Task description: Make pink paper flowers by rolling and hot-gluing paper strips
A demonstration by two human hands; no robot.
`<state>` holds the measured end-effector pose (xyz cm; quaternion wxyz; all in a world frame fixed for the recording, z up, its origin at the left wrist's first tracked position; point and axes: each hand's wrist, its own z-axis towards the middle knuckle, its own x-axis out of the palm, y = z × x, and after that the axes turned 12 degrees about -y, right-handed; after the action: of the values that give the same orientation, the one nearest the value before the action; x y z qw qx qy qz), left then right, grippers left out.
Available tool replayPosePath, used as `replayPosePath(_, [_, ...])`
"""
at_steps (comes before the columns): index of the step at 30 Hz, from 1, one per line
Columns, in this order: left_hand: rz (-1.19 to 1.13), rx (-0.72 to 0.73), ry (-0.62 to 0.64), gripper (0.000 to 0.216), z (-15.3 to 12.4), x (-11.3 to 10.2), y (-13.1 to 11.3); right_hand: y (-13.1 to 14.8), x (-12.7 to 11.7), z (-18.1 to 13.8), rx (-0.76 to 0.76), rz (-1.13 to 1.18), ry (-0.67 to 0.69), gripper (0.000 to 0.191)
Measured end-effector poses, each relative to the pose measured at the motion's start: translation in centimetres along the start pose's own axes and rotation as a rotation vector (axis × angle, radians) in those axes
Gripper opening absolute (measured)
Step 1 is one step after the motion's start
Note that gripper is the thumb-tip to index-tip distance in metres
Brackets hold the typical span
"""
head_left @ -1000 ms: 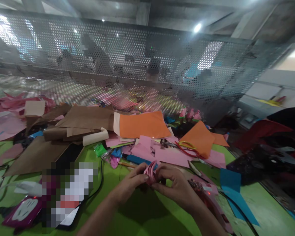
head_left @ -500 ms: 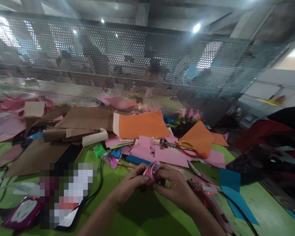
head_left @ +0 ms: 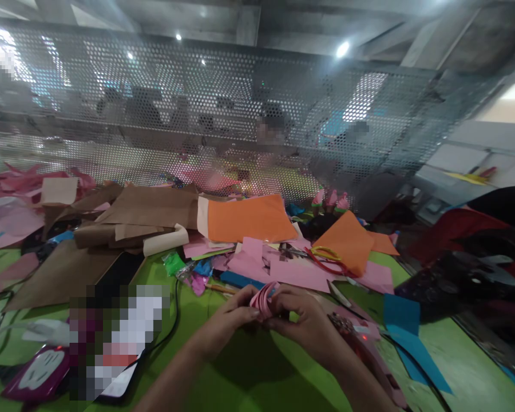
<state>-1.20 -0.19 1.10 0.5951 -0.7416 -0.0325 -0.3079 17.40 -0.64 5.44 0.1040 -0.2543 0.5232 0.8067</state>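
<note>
Between my two hands is a small pink coiled piece (head_left: 265,300), ridged in layers like rolled paper or foam, with a bit of blue at its upper right. My left hand (head_left: 237,313) pinches its left side, thumb at the lower front. On the other side, my right hand (head_left: 295,313) has its fingers and thumb closed on the piece's right edge. Both hands are held over the green tabletop (head_left: 257,383). Behind them lie pink sheets (head_left: 298,274) and a blue strip (head_left: 244,280). What the fingertips cover cannot be made out.
Orange sheets (head_left: 251,218) and brown sheets (head_left: 150,205) lie at the back. Scissors with red and yellow handles (head_left: 328,257) rest among the pink pieces. To the right is a pink glue gun (head_left: 380,360); a purple power socket (head_left: 38,372) sits left. A perforated metal screen (head_left: 223,114) stands behind.
My hands and the pink coil stay almost in place, with only a slight shift of the right fingers. Behind the screen, a person at the left has moved out of the earlier spot.
</note>
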Motion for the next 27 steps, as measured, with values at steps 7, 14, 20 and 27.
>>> replayPosePath(7, [0.039, 0.006, -0.044, 0.023, 0.02, -0.11, -0.51, -0.18, -0.22, 0.24, -0.019, -0.007, 0.005, 0.012])
replayPosePath(14, [0.054, -0.003, -0.041, 0.024, -0.16, -0.06, -0.93, -0.22, -0.42, 0.33, -0.041, -0.009, 0.009, 0.013])
replayPosePath(20, [0.097, 0.006, -0.081, 0.024, -0.25, 0.03, -0.92, -0.03, -0.25, 0.25, -0.027, -0.039, -0.033, 0.005])
replayPosePath(27, [0.086, 0.015, -0.144, 0.030, -0.27, 0.16, -0.63, 0.46, 0.42, -0.34, -0.073, -0.052, -0.165, 0.003])
